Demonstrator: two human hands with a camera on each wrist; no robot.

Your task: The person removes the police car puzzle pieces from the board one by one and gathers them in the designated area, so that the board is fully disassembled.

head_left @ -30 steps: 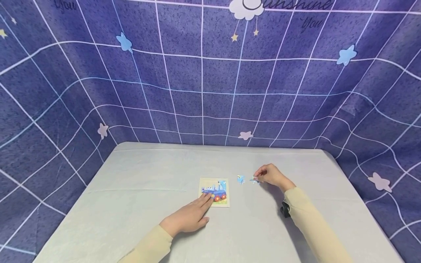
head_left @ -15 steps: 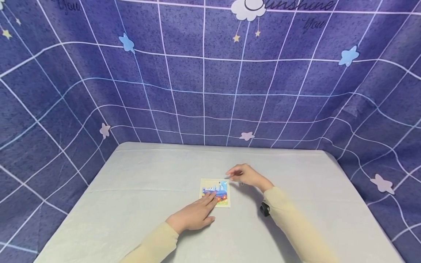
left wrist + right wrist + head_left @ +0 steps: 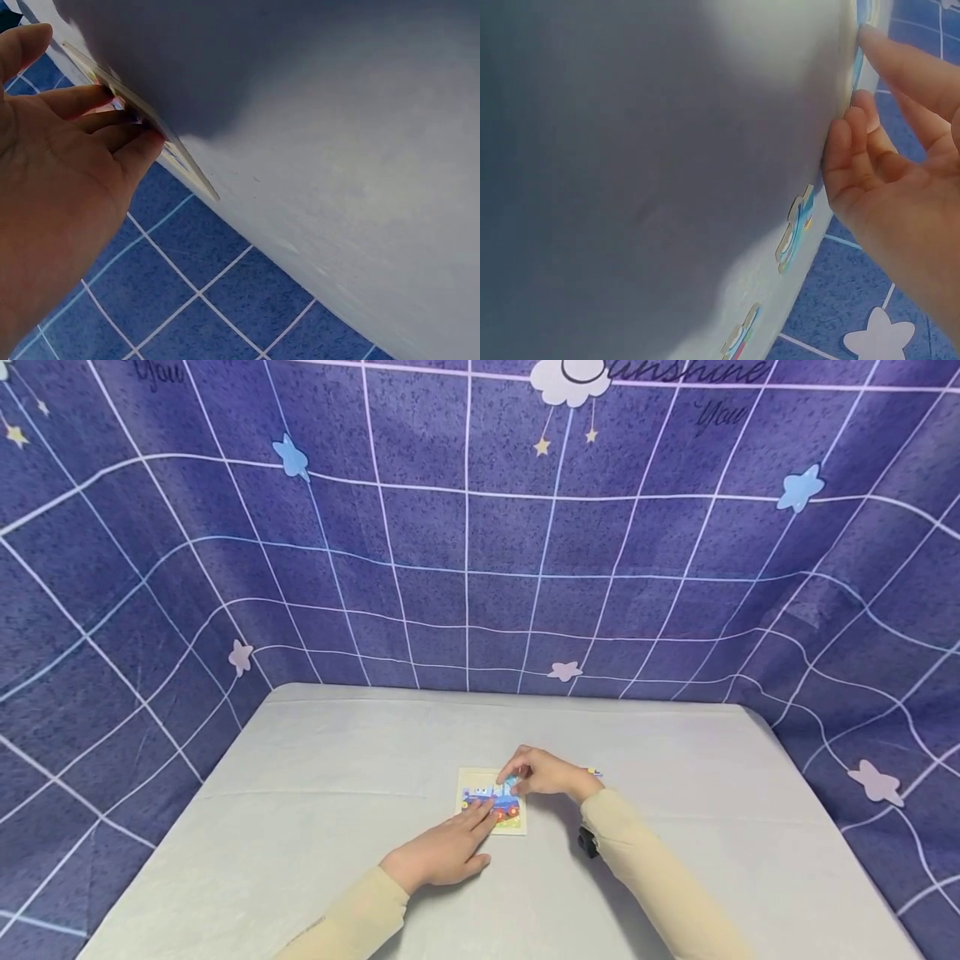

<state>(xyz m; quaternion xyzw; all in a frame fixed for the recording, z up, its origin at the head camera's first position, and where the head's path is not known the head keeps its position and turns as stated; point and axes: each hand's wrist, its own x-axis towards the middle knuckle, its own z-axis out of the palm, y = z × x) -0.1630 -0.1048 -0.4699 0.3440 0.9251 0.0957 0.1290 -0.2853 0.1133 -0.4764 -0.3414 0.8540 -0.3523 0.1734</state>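
Note:
A small square jigsaw puzzle (image 3: 512, 817) in a cream frame lies on the table, showing a blue vehicle with red wheels and eyes. My left hand (image 3: 442, 852) rests on its lower left part with straight fingers; the left wrist view shows these fingertips (image 3: 154, 139) against the puzzle face. At the upper right of the puzzle, my right hand (image 3: 543, 772) has its thumb and fingers bent together around what looks like a puzzle piece, mostly hidden by the fingers. The right wrist view shows a loose blue piece (image 3: 796, 229) and another loose piece (image 3: 741, 334) on the table.
A pale grey cloth covers the table (image 3: 337, 743). Behind and beside it hangs a purple-blue curtain (image 3: 420, 593) with grid lines and stars. One loose piece (image 3: 595, 772) shows just beyond the right wrist in the head view.
My right hand has moved left from the loose pieces to the puzzle's upper right. The left hand stays on the puzzle, its fingers slightly farther right.

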